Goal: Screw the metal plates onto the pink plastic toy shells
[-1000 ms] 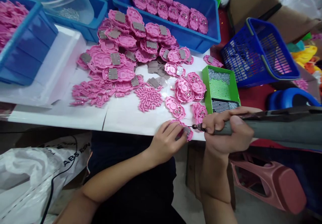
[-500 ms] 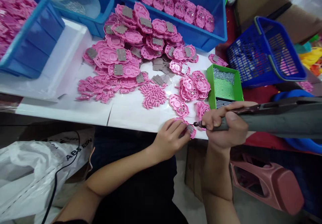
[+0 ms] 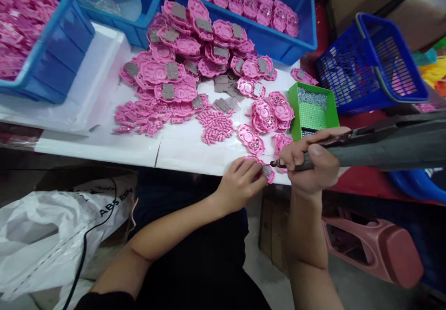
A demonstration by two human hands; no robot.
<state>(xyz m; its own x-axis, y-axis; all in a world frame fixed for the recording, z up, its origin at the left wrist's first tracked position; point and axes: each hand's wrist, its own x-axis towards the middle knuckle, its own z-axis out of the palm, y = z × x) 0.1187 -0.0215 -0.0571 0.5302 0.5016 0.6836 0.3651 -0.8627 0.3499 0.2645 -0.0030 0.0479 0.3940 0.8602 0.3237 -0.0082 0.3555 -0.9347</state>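
At the table's front edge, my left hand (image 3: 241,183) grips a pink plastic casing (image 3: 270,174) with a grey plate on it; the fingers cover most of it. My right hand (image 3: 313,163) is wrapped round a dark grey electric screwdriver (image 3: 376,149), held nearly level. Its bit points left and meets the casing, though the exact contact spot is too small to make out. Just behind my hands lie finished-looking pink casings with shiny screws (image 3: 250,138). A green tray (image 3: 294,115) of small screws stands behind my right hand.
Pink casings with grey plates (image 3: 177,70) are heaped at the back. Nearer lie small pink parts (image 3: 141,117), pink beads (image 3: 216,126) and loose grey plates (image 3: 223,84). Blue bins (image 3: 278,52) line the back and left. A blue basket (image 3: 369,63) and pink stool (image 3: 379,249) are right.
The whole view has shifted slightly, with the table sitting a bit higher and further right. Both hands keep their hold, and the screwdriver bit stays at the casing.
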